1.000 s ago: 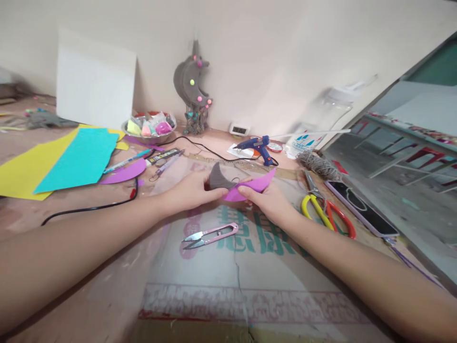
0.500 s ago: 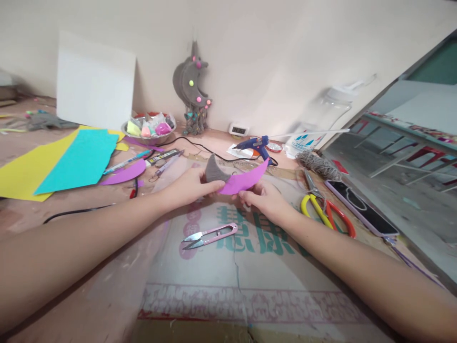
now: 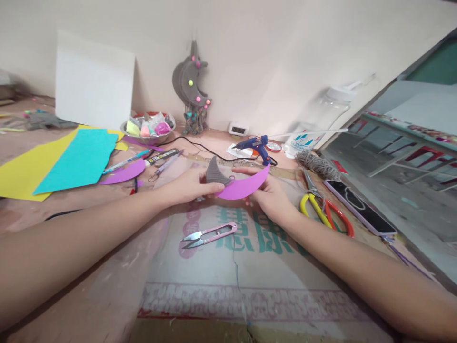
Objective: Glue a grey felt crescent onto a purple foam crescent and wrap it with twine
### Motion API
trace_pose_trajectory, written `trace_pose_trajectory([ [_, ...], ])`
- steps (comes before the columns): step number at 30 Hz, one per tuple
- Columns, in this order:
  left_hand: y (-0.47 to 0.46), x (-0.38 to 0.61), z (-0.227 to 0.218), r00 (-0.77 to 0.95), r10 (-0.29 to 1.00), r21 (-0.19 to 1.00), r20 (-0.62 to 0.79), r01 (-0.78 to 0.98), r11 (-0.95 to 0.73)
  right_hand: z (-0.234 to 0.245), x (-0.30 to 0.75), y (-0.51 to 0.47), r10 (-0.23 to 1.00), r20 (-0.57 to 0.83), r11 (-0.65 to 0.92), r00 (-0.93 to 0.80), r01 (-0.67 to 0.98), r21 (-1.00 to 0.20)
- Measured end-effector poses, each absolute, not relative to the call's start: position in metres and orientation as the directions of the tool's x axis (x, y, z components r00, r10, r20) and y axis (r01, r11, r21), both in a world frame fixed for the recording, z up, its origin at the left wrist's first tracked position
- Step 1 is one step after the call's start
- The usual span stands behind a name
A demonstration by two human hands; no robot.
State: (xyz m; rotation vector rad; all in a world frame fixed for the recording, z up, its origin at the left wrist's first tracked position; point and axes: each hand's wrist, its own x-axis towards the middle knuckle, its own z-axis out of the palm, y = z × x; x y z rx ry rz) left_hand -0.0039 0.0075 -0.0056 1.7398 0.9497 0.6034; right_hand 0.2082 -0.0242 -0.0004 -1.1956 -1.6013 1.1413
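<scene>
A purple crescent (image 3: 244,186), its left part wrapped in grey yarn (image 3: 215,172), is held above the printed sheet. My left hand (image 3: 191,185) is closed on the wrapped end, thumb in front. Partly behind the purple end is my right hand (image 3: 272,194), one finger stretched leftward above the inner edge and other fingertips showing below. Those fingers are apart; whatever lies behind the crescent is hidden. A small loop of yarn stands at the edge of the wrapping. Below the hands lie pink-handled thread snips (image 3: 210,235).
On the right are scissors (image 3: 326,213), a grey yarn bundle (image 3: 314,164) and a phone (image 3: 360,207). A blue glue gun (image 3: 255,144) lies behind the hands. Coloured sheets (image 3: 76,162) and a bowl (image 3: 148,138) occupy the left. A grey moon decoration (image 3: 189,81) hangs on the wall.
My right hand has gone from pinching below the crescent to behind it, with a finger now stretched out above. The crescent's purple end has dipped slightly. My left hand keeps its hold.
</scene>
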Motion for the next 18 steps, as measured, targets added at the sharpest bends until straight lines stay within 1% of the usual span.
trace_pose_trajectory([
  [2, 0.008, -0.004, -0.005, 0.587, 0.808, 0.929, -0.041, 0.32, -0.185, -0.001, 0.207, -0.026, 0.945, 0.031, 0.096, -0.325, 0.184, -0.978],
  [5, 0.008, -0.004, -0.003, 0.614, 0.788, 0.92, -0.04, 0.331, -0.211, -0.006, 0.208, -0.025, 0.93, 0.015, 0.075, -0.368, 0.15, -0.986],
  [9, 0.008, -0.006, -0.002, 0.648, 0.761, 0.92, -0.037, 0.319, -0.227, -0.012, 0.212, -0.021, 0.955, 0.038, 0.105, -0.295, 0.213, -0.971],
  [13, 0.007, -0.006, -0.002, 0.656, 0.753, 0.927, -0.055, 0.314, -0.205, -0.013, 0.213, -0.019, 0.976, 0.056, 0.115, -0.211, 0.28, -0.953],
  [18, 0.007, -0.006, -0.002, 0.658, 0.75, 0.937, -0.059, 0.296, -0.186, -0.007, 0.211, -0.019, 0.977, 0.112, 0.171, -0.179, 0.358, -0.918],
])
